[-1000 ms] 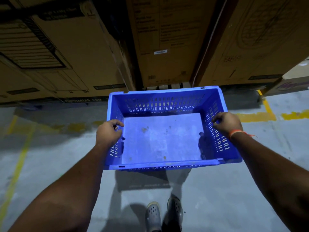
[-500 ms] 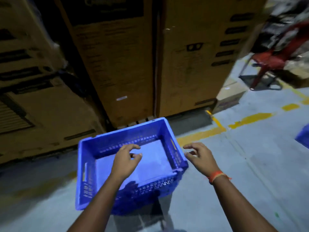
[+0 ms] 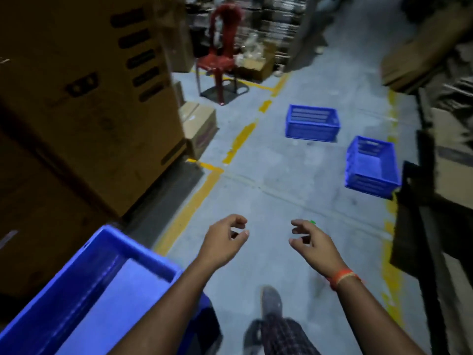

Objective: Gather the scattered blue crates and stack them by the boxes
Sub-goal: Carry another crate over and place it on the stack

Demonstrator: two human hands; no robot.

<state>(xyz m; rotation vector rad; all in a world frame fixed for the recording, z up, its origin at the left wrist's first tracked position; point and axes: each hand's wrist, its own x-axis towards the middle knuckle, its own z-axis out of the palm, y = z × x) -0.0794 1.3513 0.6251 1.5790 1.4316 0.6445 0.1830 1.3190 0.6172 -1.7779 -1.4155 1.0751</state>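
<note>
A blue crate (image 3: 84, 298) stands on the floor at the lower left, against the tall cardboard boxes (image 3: 84, 103). Two more blue crates lie apart on the concrete ahead: one (image 3: 312, 123) at centre right, another (image 3: 371, 167) further right beside a dark rack. My left hand (image 3: 225, 242) and my right hand (image 3: 312, 244) hover empty over the floor, fingers loosely curled and apart. An orange band circles my right wrist.
Yellow floor lines (image 3: 194, 198) run along the aisle. A red plastic chair (image 3: 220, 57) stands at the back, a small cardboard box (image 3: 199, 129) beside the big boxes. Dark shelving (image 3: 422, 213) and cardboard line the right side. My foot (image 3: 271, 301) shows below.
Both hands let go of the blue crate, which now rests by the boxes. My view turned right down the aisle, bringing two more crates and the chair into sight.
</note>
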